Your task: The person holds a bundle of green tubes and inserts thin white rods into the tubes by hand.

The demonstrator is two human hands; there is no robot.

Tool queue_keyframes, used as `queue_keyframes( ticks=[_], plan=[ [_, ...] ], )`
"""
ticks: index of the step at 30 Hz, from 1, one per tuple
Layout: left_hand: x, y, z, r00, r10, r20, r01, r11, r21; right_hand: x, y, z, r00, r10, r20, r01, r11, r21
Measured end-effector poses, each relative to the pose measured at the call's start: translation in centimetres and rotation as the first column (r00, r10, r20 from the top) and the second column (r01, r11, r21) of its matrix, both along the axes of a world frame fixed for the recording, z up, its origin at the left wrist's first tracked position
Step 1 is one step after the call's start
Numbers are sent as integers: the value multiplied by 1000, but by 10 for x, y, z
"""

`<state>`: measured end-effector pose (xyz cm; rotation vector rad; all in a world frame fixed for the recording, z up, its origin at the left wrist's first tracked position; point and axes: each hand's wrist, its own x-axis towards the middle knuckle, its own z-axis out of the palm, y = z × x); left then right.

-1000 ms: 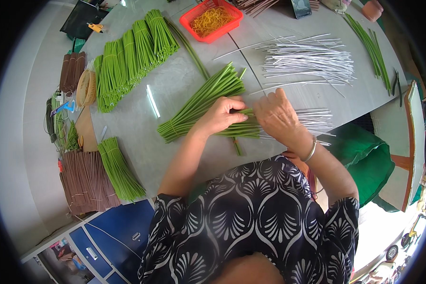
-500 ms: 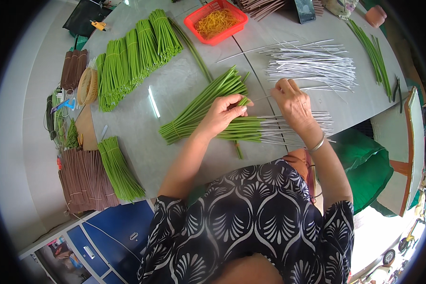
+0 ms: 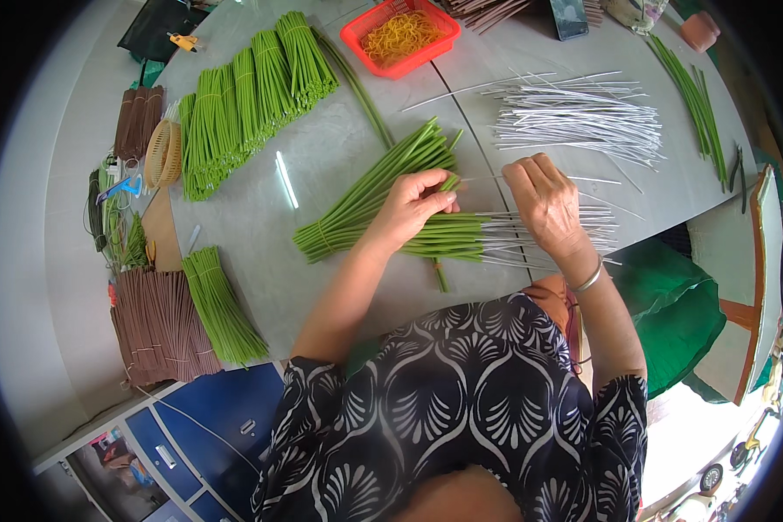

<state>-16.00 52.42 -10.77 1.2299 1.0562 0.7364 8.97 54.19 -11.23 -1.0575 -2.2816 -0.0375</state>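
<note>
My left hand [image 3: 411,209] is closed on the end of a green stem [image 3: 449,183], thumb and forefinger pinching near its tip. Between the thumb and fingers of my right hand [image 3: 544,202] is a thin silvery wire [image 3: 602,181], its near end lying at the tip of that stem. Under both hands spreads a bundle of green stems [image 3: 331,239], tied at its left end. Silvery wires [image 3: 596,222] stick out of the right ends of its lower stems. Farther back lies a loose pile of silvery wires [image 3: 574,122].
Tied green bundles [image 3: 252,87] line the table's far left. A red basket of yellow rubber bands [image 3: 353,36] stands at the back, with a phone [image 3: 569,19] beyond it. Pliers [image 3: 738,174] lie near the right edge. Brown bundles [image 3: 161,322] sit at the left.
My right hand has shifted slightly right and toward me with the wire, and more of the wire shows. My left hand keeps its pinch on the stem. The whole view has shifted a little.
</note>
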Motion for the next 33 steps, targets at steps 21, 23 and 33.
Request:
queue_keyframes(
  ticks=[21, 23, 33],
  plan=[
    [5, -11, -16, 990, -75, -119, 77, 997, 16, 2, -31, -6, 995, 87, 43, -87, 996, -19],
    [7, -13, -21, 963, -121, -241, 170, 967, 192, -6, -41, -8, 994, 100, 33, -99, 994, -41],
    [1, -21, -13, 999, -12, -31, 14, 999, 36, 29, -12, -14, 968, -224, 115, 236, 966, -104]
  ],
)
